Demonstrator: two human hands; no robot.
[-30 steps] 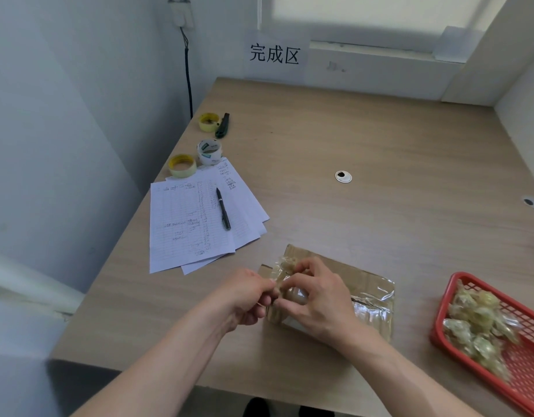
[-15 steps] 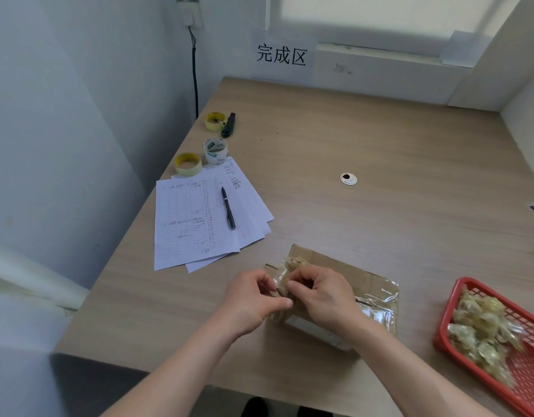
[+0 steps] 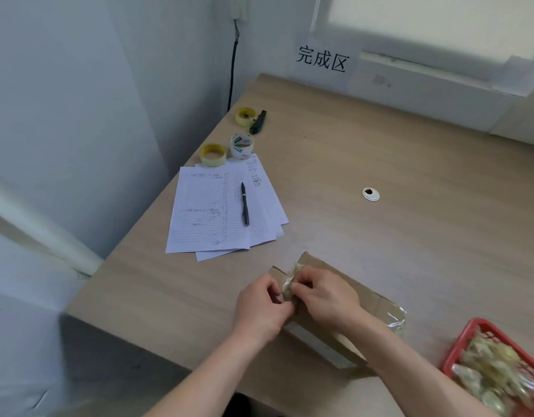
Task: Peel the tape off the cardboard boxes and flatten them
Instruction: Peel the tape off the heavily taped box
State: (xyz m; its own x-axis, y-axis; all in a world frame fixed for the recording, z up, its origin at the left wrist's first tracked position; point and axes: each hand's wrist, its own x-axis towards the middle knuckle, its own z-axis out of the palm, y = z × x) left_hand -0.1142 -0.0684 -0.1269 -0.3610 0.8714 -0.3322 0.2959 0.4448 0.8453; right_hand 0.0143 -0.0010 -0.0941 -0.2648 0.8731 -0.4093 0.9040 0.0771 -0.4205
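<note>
At the counter's (image 3: 380,145) near right corner, a red basket (image 3: 458,347) holds crumpled tape wads (image 3: 497,371). Near the front edge lies the cardboard box (image 3: 344,284) — left hand (image 3: 259,308) and right hand (image 3: 329,299) curled, fingers pinching its peeled tape (image 3: 291,281).

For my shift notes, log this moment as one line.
step: peeling tape | left hand: pinches clear tape | right hand: pinches clear tape | flat brown cardboard box: on table | red basket: holds tape wads
</note>
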